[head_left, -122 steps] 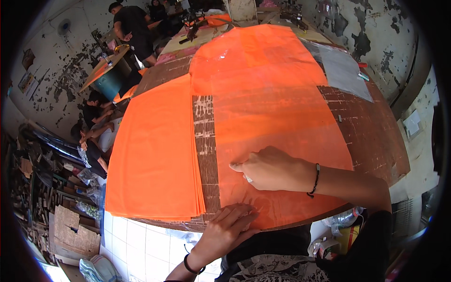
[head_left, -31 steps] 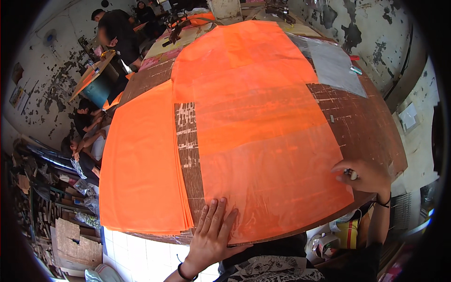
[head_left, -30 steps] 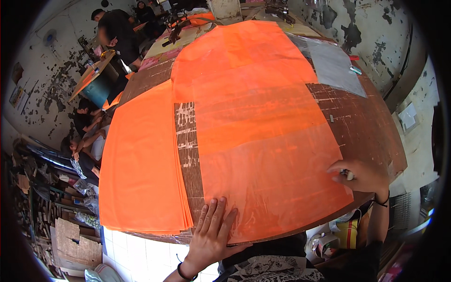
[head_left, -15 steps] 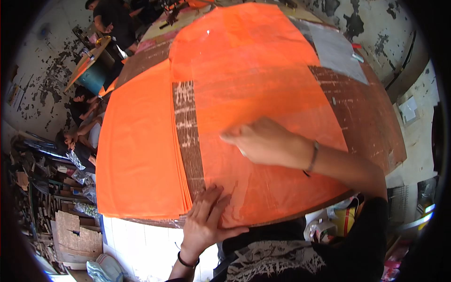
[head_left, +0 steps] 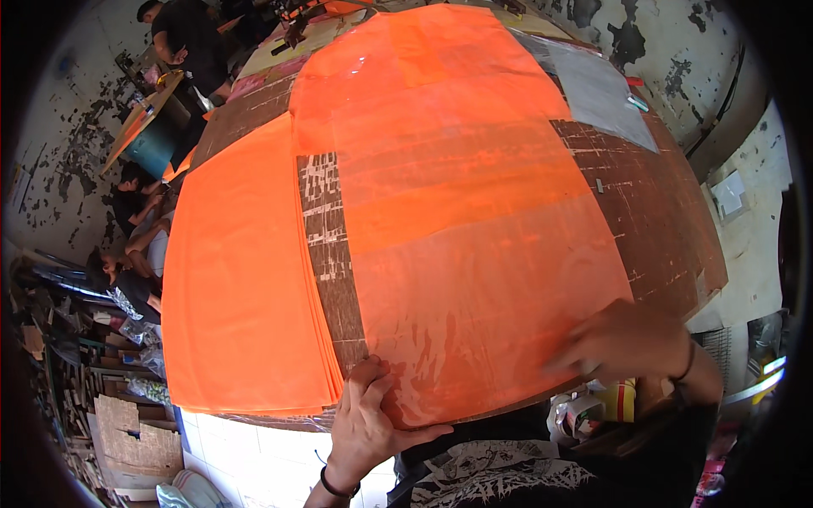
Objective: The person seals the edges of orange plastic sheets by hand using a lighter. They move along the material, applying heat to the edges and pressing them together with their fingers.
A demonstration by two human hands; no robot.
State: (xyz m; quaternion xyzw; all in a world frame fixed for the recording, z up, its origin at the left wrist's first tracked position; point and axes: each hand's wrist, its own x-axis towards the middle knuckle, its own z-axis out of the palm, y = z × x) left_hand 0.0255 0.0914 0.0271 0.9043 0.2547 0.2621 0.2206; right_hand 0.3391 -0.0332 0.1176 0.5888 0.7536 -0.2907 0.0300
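My left hand (head_left: 366, 415) rests at the table's near edge on the near left corner of a thin, see-through orange-tinted sheet (head_left: 474, 313). Its fingers are bent and press on the corner, with the thumb stretched out along the edge. Over the sheet's near right part is my right hand (head_left: 622, 343), smeared by motion, so its fingers and anything in them cannot be made out. The sheet has ripples near my left hand. Brighter orange fabric (head_left: 423, 85) reaches across the far part of the table. Left of the sheet lies a stack of orange fabric pieces (head_left: 237, 279).
The worn brown tabletop (head_left: 652, 220) shows at the right, with a grey sheet (head_left: 597, 89) at its far right. Below the right edge is a yellow container (head_left: 618, 400). Scrap wood and cardboard (head_left: 140, 440) lie at left. Several people (head_left: 190, 38) are at the far left.
My right hand has moved from the middle of the sheet to its near right side. My left hand stays at the near corner, its fingers now more bent.
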